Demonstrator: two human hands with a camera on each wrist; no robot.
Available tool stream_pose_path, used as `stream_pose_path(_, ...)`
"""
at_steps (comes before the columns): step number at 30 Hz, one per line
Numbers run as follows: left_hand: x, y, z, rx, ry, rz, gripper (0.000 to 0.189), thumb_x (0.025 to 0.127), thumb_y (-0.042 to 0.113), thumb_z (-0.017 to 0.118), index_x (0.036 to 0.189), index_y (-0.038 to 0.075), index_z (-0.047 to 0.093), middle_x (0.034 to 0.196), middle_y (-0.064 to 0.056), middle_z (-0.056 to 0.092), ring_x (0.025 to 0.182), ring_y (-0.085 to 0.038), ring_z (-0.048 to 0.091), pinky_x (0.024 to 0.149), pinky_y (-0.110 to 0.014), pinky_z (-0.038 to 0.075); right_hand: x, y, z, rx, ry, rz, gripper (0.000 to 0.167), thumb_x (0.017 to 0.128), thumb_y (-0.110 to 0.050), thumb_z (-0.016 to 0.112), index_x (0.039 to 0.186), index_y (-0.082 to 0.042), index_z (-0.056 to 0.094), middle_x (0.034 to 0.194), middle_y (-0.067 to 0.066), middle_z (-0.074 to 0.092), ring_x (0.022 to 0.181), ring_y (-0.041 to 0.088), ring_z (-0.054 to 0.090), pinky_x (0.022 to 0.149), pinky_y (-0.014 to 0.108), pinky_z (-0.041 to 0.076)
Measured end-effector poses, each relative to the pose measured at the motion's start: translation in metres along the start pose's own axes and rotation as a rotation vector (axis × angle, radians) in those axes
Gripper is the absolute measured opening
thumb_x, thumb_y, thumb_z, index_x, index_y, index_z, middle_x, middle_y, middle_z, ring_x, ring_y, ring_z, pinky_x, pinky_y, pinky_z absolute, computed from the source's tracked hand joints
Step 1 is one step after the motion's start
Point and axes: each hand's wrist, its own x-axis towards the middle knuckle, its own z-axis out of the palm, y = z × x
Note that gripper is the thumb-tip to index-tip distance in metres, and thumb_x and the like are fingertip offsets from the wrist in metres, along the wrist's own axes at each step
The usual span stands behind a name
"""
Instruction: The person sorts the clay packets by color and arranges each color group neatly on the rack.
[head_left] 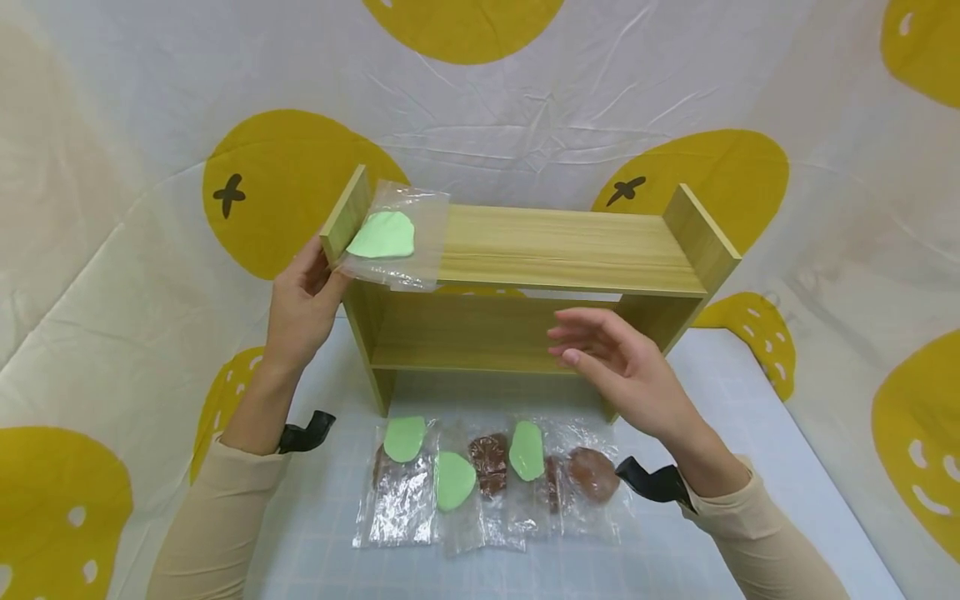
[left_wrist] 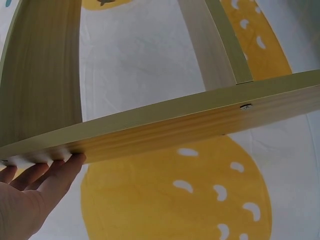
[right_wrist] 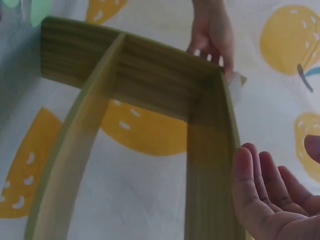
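My left hand [head_left: 303,304] rests against the outer side of the wooden shelf's left panel [head_left: 347,218]. In the left wrist view its fingers [left_wrist: 62,177] touch that panel from outside. By the thumb, a clear plastic bag with a flat light green piece [head_left: 386,235] lies at the left end of the top board [head_left: 562,246]. My right hand [head_left: 622,367] hovers in front of the shelf's right half, fingers loosely bent and holding nothing. The right wrist view shows these fingers [right_wrist: 270,187] beside the top board's edge.
Several clear bags lie in an overlapping row before the shelf, with light green pieces [head_left: 454,481] and brown pieces [head_left: 592,473]. The shelf's middle board [head_left: 457,333] sits below the top one. A cloth with yellow patterns [head_left: 480,100] hangs behind the pale blue table [head_left: 315,517].
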Motion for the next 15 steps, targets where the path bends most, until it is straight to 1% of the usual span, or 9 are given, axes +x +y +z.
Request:
stream_pose_path(4,0.0,0.0,0.001,0.002,0.001,-0.001,0.053,0.099,0.012,0.065,0.149,0.019,0.05,0.144,-0.008,0.054,0.13,-0.026,0.052,0.103,-0.034,0.046,-0.018,0.019,0.0,0.023,-0.005,0.015,0.042,0.096,0.006,0.061,0.137,-0.001,0.052,0.125,0.021,0.06,0.109,0.036,0.064,0.089,0.039,0.055)
stream_pose_path(6,-0.001,0.0,0.001,0.0,-0.002,0.0,0.053,0.099,0.011,0.065,0.149,0.019,0.05,0.144,-0.008,0.054,0.13,-0.026,0.053,0.103,-0.034,0.046,-0.027,0.029,0.001,0.038,-0.004,0.028,0.043,0.096,0.007,0.061,0.138,0.0,0.051,0.125,0.023,0.059,0.109,0.035,0.064,0.089,0.04,0.055)
stream_pose_path(8,-0.001,0.0,0.001,-0.001,-0.004,0.0,0.052,0.099,0.011,0.065,0.149,0.018,0.051,0.143,-0.008,0.054,0.129,-0.026,0.053,0.103,-0.034,0.046,-0.034,0.04,0.002,0.051,-0.001,0.046,0.043,0.097,0.006,0.06,0.139,0.003,0.049,0.125,0.023,0.059,0.109,0.035,0.064,0.089,0.04,0.055)
stream_pose_path(11,-0.001,0.0,0.001,0.01,-0.002,-0.006,0.052,0.099,0.013,0.065,0.148,0.019,0.051,0.143,-0.007,0.055,0.128,-0.026,0.054,0.103,-0.033,0.046,-0.046,0.055,0.003,0.065,0.004,0.088,0.043,0.098,0.004,0.06,0.139,0.006,0.046,0.126,0.019,0.06,0.11,0.034,0.064,0.088,0.039,0.056)
stream_pose_path(15,-0.001,-0.001,0.001,0.032,0.009,-0.017,0.051,0.099,0.017,0.065,0.148,0.021,0.051,0.142,-0.006,0.056,0.126,-0.025,0.055,0.102,-0.034,0.047,-0.06,0.077,0.006,0.091,0.0,0.154,0.042,0.1,0.0,0.058,0.141,0.004,0.046,0.128,0.019,0.059,0.11,0.035,0.064,0.086,0.04,0.057)
